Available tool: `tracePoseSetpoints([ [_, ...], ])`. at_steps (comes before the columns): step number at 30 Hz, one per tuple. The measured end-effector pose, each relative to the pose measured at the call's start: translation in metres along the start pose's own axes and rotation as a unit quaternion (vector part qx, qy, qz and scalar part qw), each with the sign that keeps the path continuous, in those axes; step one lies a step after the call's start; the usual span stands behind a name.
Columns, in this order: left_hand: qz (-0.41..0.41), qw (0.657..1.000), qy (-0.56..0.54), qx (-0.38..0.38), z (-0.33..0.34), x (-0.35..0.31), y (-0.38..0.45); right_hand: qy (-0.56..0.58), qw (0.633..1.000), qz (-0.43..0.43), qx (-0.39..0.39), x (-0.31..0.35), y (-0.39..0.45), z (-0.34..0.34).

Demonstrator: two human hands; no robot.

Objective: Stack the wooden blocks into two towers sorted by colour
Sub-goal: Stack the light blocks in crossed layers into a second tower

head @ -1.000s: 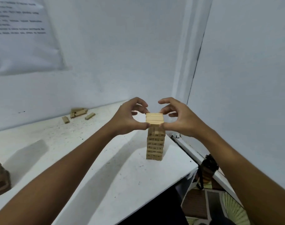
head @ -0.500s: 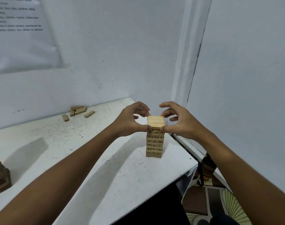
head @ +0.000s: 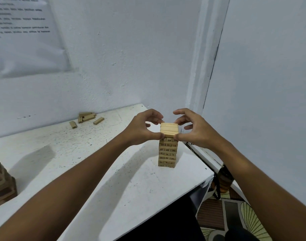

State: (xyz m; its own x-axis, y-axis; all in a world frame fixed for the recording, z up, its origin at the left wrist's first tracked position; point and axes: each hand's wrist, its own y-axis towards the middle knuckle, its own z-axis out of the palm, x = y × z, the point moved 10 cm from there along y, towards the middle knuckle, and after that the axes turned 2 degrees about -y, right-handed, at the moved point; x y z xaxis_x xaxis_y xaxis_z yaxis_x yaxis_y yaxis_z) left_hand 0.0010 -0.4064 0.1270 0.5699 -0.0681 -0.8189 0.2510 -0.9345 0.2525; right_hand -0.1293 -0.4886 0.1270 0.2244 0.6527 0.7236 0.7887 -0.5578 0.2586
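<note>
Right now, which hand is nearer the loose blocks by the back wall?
Left. The left hand is at the light tower's top, on the side facing the loose blocks; the right hand is on the tower's far side.

A plain indoor room corner, likely a home: bare pale-blue painted walls [head: 131,49], a scuffed white counter [head: 79,162], a printed paper notice [head: 23,35] upper left, patterned floor covering [head: 235,221] lower right.
</note>
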Motion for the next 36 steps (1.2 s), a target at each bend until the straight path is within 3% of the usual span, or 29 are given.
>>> tracePoseSetpoints([
  [36, -0.007, 1.0, 0.006, 0.0, 0.0002, 0.0095, -0.0028, -0.003, 1.0, 0.005, 0.013, -0.0083, -0.002, 0.0045],
])
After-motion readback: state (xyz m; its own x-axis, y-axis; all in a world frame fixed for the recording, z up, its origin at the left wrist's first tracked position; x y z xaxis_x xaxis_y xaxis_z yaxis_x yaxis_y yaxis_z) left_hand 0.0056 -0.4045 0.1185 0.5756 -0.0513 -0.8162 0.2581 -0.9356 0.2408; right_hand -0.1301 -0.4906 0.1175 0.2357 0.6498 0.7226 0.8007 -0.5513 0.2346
